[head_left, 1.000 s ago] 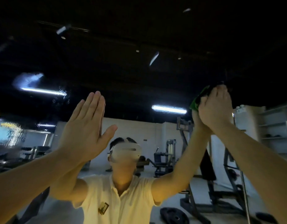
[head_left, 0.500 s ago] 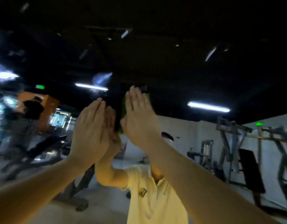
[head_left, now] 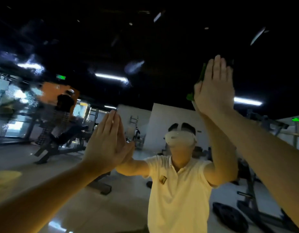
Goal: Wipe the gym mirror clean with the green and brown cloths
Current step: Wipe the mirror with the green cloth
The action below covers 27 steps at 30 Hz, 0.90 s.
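Note:
The gym mirror (head_left: 145, 52) fills the whole view and reflects me, the hall and the ceiling lights. My right hand (head_left: 214, 88) is raised high on the right, fingers straight, palm pressing the green cloth (head_left: 190, 97) flat against the glass. Only a green edge of that cloth shows left of the hand. My left hand (head_left: 106, 145) lies flat on the mirror lower down at centre left, fingers straight and together, touching its own reflection. No brown cloth is visible; I cannot tell whether one lies under the left palm.
The mirror reflects a weight bench (head_left: 61, 142) and another person (head_left: 61, 115) at the left. Gym machines (head_left: 266, 128) and a weight plate (head_left: 229, 217) on the floor appear at the right. Smears and streaks mark the upper glass.
My right hand has swept the green cloth from beside the left hand out to the upper right. The left hand has stayed flat on the glass.

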### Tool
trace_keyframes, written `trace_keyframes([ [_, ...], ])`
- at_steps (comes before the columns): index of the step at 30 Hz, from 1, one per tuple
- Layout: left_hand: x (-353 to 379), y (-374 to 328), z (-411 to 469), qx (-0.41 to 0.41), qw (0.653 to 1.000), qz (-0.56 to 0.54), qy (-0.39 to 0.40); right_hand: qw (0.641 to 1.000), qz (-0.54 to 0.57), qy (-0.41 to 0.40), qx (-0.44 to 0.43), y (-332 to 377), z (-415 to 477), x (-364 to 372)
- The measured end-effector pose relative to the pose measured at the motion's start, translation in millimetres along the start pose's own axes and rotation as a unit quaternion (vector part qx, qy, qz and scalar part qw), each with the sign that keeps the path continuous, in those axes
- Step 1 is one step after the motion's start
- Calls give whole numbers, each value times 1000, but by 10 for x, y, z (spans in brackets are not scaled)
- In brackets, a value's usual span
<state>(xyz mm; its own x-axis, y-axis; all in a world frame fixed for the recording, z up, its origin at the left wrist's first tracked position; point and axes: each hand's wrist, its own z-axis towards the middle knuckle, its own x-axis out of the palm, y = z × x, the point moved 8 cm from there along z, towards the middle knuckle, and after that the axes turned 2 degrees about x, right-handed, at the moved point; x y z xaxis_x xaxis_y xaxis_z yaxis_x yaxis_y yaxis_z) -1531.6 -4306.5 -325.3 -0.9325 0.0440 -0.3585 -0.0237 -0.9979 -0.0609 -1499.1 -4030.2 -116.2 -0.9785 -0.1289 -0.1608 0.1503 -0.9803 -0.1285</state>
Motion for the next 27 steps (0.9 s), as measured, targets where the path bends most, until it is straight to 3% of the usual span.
trace_keyframes([
  [1, 7, 5, 1, 4, 1000, 4, 2, 999, -22, -22, 18, 33, -16, 76],
  [3, 22, 7, -2, 14, 1000, 6, 7, 999, -36, 12, -20, 280, -147, 366],
  [6, 6, 1, 3, 17, 1000, -4, 13, 990, -35, 26, -136, 900, -714, 573],
  [9, -35, -31, -110, 7, 1000, -14, 12, 959, -31, 82, -270, 1421, -1778, 844],
  [12, -47, -141, -443, -3, 999, -39, 7, 925, 69, 143, -346, 1497, -2788, 1018],
  [14, 2, -232, -686, 0, 999, -48, 12, 908, 31, 160, -386, 1231, -3123, 1047],
  [17, 136, -280, -904, -23, 997, -43, 52, 937, 6, 117, -329, 522, -2878, 809],
  [20, 143, -292, -936, -37, 996, -48, 66, 986, 5, 77, -147, -412, -2349, 587],
  [23, 59, -282, -948, -25, 995, -46, 91, 997, 34, 67, -19, -829, -2299, 532],
  [27, -66, -295, -951, -29, 989, -32, 140, 993, 32, 103, -50, -406, -2724, 624],
])
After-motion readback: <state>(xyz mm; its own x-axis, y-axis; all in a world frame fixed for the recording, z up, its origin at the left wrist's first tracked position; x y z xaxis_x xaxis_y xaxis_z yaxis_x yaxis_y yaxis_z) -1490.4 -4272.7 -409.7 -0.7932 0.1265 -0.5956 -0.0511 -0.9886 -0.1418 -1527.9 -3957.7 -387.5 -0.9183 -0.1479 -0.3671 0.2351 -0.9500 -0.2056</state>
